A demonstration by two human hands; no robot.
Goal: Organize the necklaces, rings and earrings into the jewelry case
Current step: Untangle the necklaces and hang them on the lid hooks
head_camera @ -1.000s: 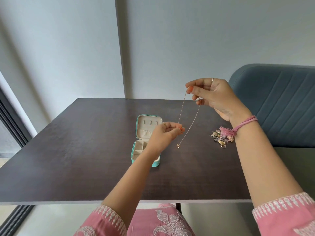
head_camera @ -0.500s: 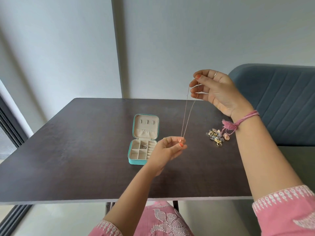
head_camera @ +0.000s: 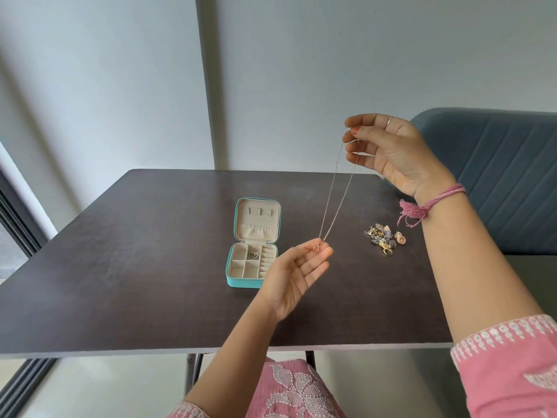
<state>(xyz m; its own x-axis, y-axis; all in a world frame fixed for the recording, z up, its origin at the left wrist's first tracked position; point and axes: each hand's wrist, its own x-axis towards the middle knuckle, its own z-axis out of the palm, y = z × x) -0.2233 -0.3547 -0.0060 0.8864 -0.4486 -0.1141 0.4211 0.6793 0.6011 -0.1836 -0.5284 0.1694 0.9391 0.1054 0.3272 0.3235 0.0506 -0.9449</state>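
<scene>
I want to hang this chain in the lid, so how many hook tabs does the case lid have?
3, side by side in a row across the upper part of the open jewelry case lid: left tab, middle tab, right tab. None looks hidden.

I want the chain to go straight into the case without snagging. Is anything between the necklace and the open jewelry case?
Nothing visible. The necklace hangs between the right hand and the left hand, just right of the jewelry case, lid up. One compartment already holds a silvery chain; the earring pile lies off to the right.
</scene>
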